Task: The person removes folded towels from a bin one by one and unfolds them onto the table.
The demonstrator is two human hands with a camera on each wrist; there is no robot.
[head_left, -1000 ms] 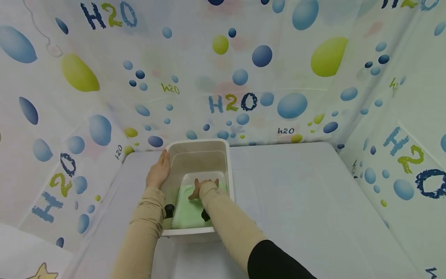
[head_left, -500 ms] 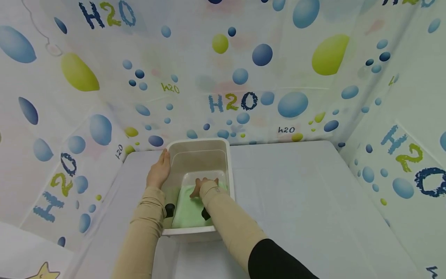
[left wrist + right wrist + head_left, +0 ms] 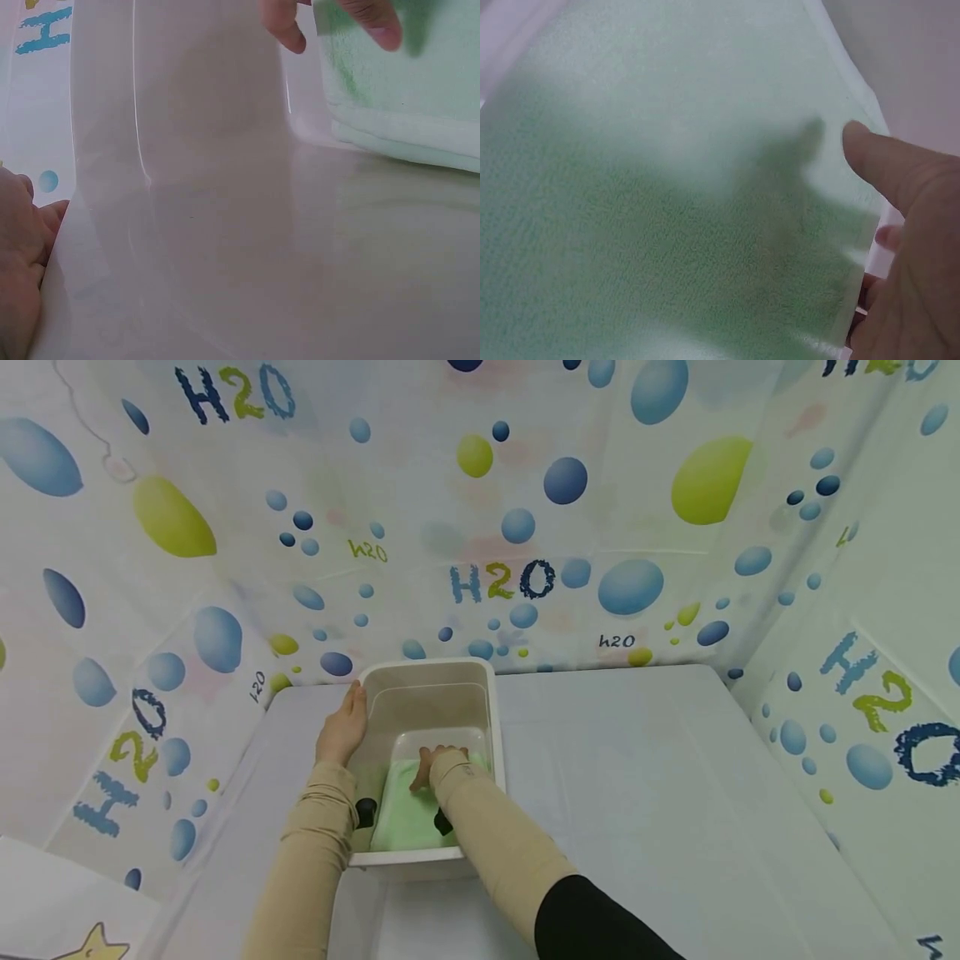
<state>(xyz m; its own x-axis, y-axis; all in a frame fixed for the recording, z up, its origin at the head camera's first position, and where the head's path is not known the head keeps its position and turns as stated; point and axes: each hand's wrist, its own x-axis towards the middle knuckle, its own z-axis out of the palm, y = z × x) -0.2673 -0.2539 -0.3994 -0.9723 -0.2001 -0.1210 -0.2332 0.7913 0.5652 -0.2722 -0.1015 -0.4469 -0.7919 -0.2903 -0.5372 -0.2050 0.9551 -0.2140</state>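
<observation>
A pale green folded towel [image 3: 408, 814] lies on the bottom of a deep cream plastic basin [image 3: 422, 670]. My left hand [image 3: 342, 727] rests along the basin's left wall with straight fingers; in the left wrist view that hand [image 3: 19, 259] lies against the wall's outer side. Inside the basin, my right hand [image 3: 442, 764] is over the towel's far part, its thumb spread from the fingers. The right wrist view shows the thumb [image 3: 866, 150] raised above the towel [image 3: 667, 225] and casting a shadow, with the other fingertips at the towel's edge, partly hidden behind the palm.
The basin stands on a table with a white cover [image 3: 637, 777]. A printed curtain [image 3: 420, 468] with blue and green drops encloses the back and both sides. A white sheet with a yellow star [image 3: 96, 943] shows at the lower left.
My right thumb and fingers have drawn slightly closer together over the towel. The left hand, the basin and the towel have stayed in place.
</observation>
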